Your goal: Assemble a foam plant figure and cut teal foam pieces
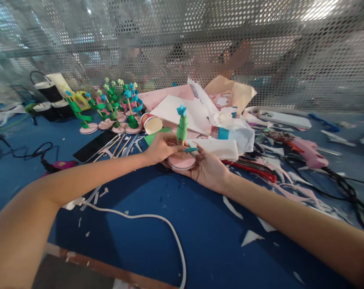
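Note:
A small paper tree (182,127) stands upright between my hands, with green paper wound round a thin stick and a blue star (181,110) on top. Its round pink base (182,161) rests on the fingers of my right hand (210,168), which closes around the base's right side. My left hand (164,148) is closed at the bottom of the green paper, pinching there; its fingertips are partly hidden behind the tree. A narrow teal piece (191,149) shows just above the base, by my right fingertips; what it belongs to is unclear.
Several similar paper trees (133,124) stand back left, near a black phone (96,146) and a paper cup (152,123). At right lie a pink glue gun (311,152), a red cutter (254,169) and paper scraps. A white cable (146,216) crosses in front.

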A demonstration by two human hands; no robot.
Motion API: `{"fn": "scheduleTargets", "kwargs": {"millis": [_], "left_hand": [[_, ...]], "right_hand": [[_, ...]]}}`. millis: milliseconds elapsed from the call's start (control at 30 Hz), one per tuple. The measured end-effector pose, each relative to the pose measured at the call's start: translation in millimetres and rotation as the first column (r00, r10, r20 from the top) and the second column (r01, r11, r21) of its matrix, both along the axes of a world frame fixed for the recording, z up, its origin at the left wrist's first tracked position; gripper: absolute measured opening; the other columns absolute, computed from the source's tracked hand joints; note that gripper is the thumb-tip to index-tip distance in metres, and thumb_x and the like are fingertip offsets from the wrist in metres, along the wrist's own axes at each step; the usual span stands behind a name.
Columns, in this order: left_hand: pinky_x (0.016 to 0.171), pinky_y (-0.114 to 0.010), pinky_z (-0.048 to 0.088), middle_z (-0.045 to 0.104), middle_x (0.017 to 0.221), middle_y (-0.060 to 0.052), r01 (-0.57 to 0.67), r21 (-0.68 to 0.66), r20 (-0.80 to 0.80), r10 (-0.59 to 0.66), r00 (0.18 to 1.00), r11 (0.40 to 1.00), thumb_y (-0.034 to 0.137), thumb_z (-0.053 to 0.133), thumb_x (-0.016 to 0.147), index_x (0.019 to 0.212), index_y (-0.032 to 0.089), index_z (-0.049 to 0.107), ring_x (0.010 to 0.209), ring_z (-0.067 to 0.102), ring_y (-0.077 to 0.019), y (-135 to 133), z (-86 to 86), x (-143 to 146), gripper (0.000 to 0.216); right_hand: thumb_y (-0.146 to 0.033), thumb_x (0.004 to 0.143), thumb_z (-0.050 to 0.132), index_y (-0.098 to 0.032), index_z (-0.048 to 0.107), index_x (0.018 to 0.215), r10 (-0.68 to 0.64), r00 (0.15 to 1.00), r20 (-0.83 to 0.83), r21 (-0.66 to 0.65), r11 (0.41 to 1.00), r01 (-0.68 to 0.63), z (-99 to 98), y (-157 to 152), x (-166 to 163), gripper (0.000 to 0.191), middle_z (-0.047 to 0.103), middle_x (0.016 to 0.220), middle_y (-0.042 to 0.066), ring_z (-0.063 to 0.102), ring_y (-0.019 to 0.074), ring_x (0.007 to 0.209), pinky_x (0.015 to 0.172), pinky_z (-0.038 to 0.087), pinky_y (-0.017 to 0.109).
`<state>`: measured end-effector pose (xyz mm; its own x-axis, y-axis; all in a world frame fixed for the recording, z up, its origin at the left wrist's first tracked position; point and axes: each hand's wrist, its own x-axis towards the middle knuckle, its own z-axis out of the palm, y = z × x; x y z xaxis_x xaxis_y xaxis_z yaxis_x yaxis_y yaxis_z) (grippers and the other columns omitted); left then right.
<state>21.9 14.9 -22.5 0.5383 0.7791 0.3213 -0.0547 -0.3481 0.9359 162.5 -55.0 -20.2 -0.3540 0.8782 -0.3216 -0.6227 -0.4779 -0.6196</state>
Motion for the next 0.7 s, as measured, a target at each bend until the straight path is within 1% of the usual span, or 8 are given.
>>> {"fn": "scheduleTargets", "kwargs": {"millis": [100, 267, 467, 633, 700], "left_hand": [[0.063, -0.025, 0.054, 0.068, 0.068, -0.001, -0.007, -0.005, -0.002, 0.007, 1.0, 1.0, 0.034, 0.078, 0.053, 0.065, 0.014, 0.065, 0.063, 0.062, -0.0108, -0.3, -0.8, 0.1, 0.028], [0.063, -0.026, 0.055, 0.068, 0.069, -0.002, 0.005, 0.004, 0.016, -0.005, 1.0, 1.0, 0.033, 0.078, 0.055, 0.064, 0.013, 0.064, 0.063, 0.063, -0.0111, 0.6, -3.3, -0.3, 0.026], [0.066, -0.029, 0.055, 0.068, 0.07, -0.003, 0.03, -0.002, 0.022, -0.03, 0.999, 1.0, 0.033, 0.077, 0.056, 0.065, 0.012, 0.063, 0.062, 0.063, -0.012, 0.4, -3.1, -0.6, 0.027], [0.062, -0.026, 0.055, 0.067, 0.066, -0.001, 0.022, -0.024, 0.041, -0.021, 0.999, 0.999, 0.031, 0.079, 0.053, 0.063, 0.012, 0.064, 0.058, 0.062, -0.0103, -0.3, -2.0, 0.4, 0.026], [0.063, -0.026, 0.055, 0.068, 0.066, -0.001, 0.023, -0.017, 0.039, -0.022, 0.999, 1.0, 0.031, 0.079, 0.053, 0.063, 0.012, 0.064, 0.06, 0.062, -0.0104, -0.3, -2.2, 0.7, 0.026]], "right_hand": [[-0.039, 0.095, 0.014, -0.011, 0.053, 0.113, 0.011, 1.0, -0.01, -0.018, 1.0, -0.011, 1.0, -0.1, 0.1, 0.051, 0.069, 0.092, 0.011, 0.067, 0.0171, 0.085, 0.089, 0.048, 0.043], [-0.04, 0.095, 0.014, -0.01, 0.05, 0.114, -0.032, 0.999, 0.012, -0.066, 0.997, 0.033, 4.1, -2.1, -1.0, 0.051, 0.069, 0.088, 0.011, 0.067, 0.0189, 0.086, 0.092, 0.046, 0.047], [-0.039, 0.095, 0.014, -0.008, 0.049, 0.116, -0.039, 0.999, -0.007, -0.05, 0.998, 0.038, 4.7, -3.5, -1.4, 0.052, 0.068, 0.091, 0.013, 0.065, 0.0201, 0.091, 0.093, 0.045, 0.047], [-0.039, 0.095, 0.016, -0.008, 0.051, 0.114, -0.056, 0.998, -0.018, -0.061, 0.997, 0.055, 6.0, -3.9, -2.1, 0.051, 0.068, 0.092, 0.014, 0.066, 0.0198, 0.089, 0.092, 0.046, 0.046], [-0.04, 0.095, 0.016, -0.008, 0.051, 0.114, -0.053, 0.999, -0.002, -0.065, 0.997, 0.053, 6.5, -4.1, -2.1, 0.051, 0.068, 0.094, 0.014, 0.066, 0.02, 0.089, 0.093, 0.045, 0.047]]}}
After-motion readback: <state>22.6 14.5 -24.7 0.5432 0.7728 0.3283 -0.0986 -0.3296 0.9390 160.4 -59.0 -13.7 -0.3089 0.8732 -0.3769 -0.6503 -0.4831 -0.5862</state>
